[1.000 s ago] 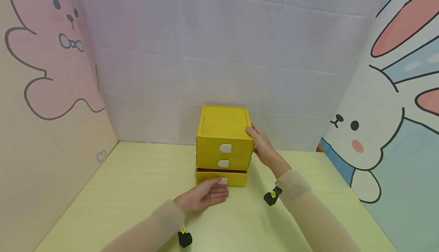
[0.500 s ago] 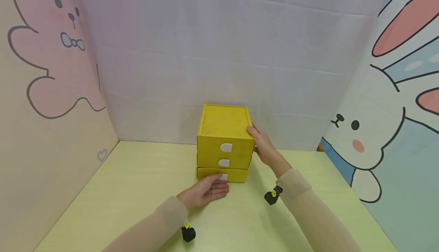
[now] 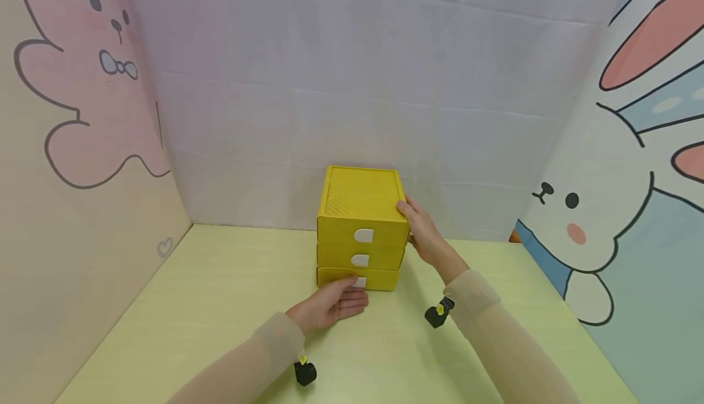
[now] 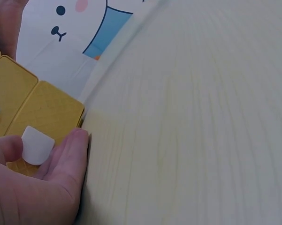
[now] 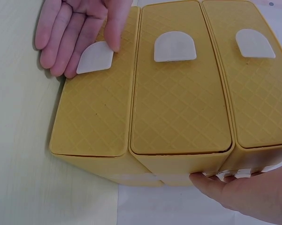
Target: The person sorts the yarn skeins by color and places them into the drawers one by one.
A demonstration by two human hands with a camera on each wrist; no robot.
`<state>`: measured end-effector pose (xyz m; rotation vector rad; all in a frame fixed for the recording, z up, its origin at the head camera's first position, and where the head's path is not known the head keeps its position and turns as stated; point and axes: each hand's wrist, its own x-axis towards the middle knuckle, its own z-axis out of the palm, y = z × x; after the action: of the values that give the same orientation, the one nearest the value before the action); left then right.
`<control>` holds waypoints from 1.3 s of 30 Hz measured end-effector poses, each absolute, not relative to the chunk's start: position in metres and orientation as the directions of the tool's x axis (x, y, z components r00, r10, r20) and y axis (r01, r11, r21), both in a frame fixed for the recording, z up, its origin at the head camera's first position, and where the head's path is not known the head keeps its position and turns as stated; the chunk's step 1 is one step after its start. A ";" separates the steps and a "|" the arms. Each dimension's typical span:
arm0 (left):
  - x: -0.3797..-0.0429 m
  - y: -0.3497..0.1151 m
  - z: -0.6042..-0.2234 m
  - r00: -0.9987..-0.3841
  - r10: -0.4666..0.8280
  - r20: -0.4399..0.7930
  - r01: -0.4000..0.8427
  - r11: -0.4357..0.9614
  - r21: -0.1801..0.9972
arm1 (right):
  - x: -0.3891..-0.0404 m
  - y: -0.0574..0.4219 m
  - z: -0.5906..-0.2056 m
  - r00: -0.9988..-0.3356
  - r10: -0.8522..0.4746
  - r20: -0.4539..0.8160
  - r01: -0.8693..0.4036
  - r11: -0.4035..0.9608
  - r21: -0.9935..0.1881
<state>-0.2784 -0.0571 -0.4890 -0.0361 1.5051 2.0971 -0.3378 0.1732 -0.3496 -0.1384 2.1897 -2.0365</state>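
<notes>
A small yellow drawer cabinet (image 3: pixel 363 193), three drawers high, stands near the back wall. Each drawer front carries a white tab handle, and all three fronts sit flush. My left hand (image 3: pixel 330 303) is at the bottom drawer (image 3: pixel 382 279), palm turned up. Its thumb touches one edge of the white handle (image 5: pixel 96 57), while the other fingers lie nearly straight below, close over the tabletop. My right hand (image 3: pixel 426 233) holds the cabinet's right side, its thumb at the top edge; some of those fingers are hidden by the cabinet.
The pale wood-grain tabletop (image 3: pixel 236 282) runs to a white cloth backdrop (image 3: pixel 247 147). Side panels show a pink cartoon animal (image 3: pixel 110 104) at left and a white rabbit (image 3: pixel 583 220) at right. Black wrist cameras hang below both sleeves.
The bottom drawer, partly pulled out a second ago, has slid back into the cabinet, the left hand moving forward with it. My right hand keeps its place on the side.
</notes>
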 end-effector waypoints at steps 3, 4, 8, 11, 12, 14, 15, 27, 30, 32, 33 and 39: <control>-0.278 -0.058 -0.489 -0.843 0.421 -0.336 -0.448 -0.201 0.871 | -0.338 0.173 -0.350 -0.985 -0.164 -0.053 0.041 0.074 -0.996; -0.278 -0.058 -0.489 -0.841 0.424 -0.336 -0.447 -0.194 0.873 | -0.339 0.173 -0.350 -0.985 -0.163 -0.055 0.043 0.077 -0.996; -0.280 -0.059 -0.488 -0.837 0.433 -0.333 -0.441 -0.174 0.881 | -0.341 0.172 -0.350 -0.985 -0.163 -0.057 0.044 0.082 -0.996; -0.280 -0.060 -0.488 -0.835 0.438 -0.333 -0.439 -0.166 0.883 | -0.343 0.172 -0.349 -0.985 -0.162 -0.060 0.047 0.081 -0.996; -0.280 -0.060 -0.489 -0.834 0.440 -0.332 -0.438 -0.164 0.884 | -0.343 0.172 -0.349 -0.985 -0.162 -0.061 0.049 0.082 -0.995; -0.280 -0.061 -0.489 -0.832 0.443 -0.333 -0.439 -0.161 0.884 | -0.343 0.172 -0.350 -0.985 -0.157 -0.068 0.055 0.081 -0.995; -0.280 -0.061 -0.490 -0.831 0.445 -0.335 -0.442 -0.161 0.883 | -0.343 0.172 -0.350 -0.985 -0.154 -0.072 0.060 0.081 -0.995; -0.280 -0.063 -0.486 -0.816 0.458 -0.352 -0.447 -0.113 0.888 | -0.343 0.181 -0.346 -0.972 -0.217 -0.090 0.083 0.041 -0.996; -0.278 -0.069 -0.485 -0.809 0.471 -0.352 -0.433 -0.072 0.899 | -0.338 0.186 -0.345 -0.968 -0.237 -0.077 0.069 0.042 -0.997; -0.276 -0.074 -0.484 -0.808 0.476 -0.348 -0.411 -0.032 0.911 | -0.332 0.190 -0.343 -0.968 -0.240 -0.071 0.057 0.063 -0.996; -0.275 -0.077 -0.483 -0.808 0.478 -0.345 -0.399 -0.014 0.917 | -0.329 0.193 -0.343 -0.968 -0.243 -0.069 0.051 0.082 -0.995; -0.265 -0.106 -0.469 -0.840 0.456 -0.293 -0.269 0.118 0.956 | -0.310 0.215 -0.343 -0.962 -0.264 -0.072 0.012 0.223 -0.975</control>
<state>-0.2645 -0.1055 -0.4686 0.1807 1.8704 1.7762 -0.3097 0.2148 -0.3435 -0.2391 2.2724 -1.8149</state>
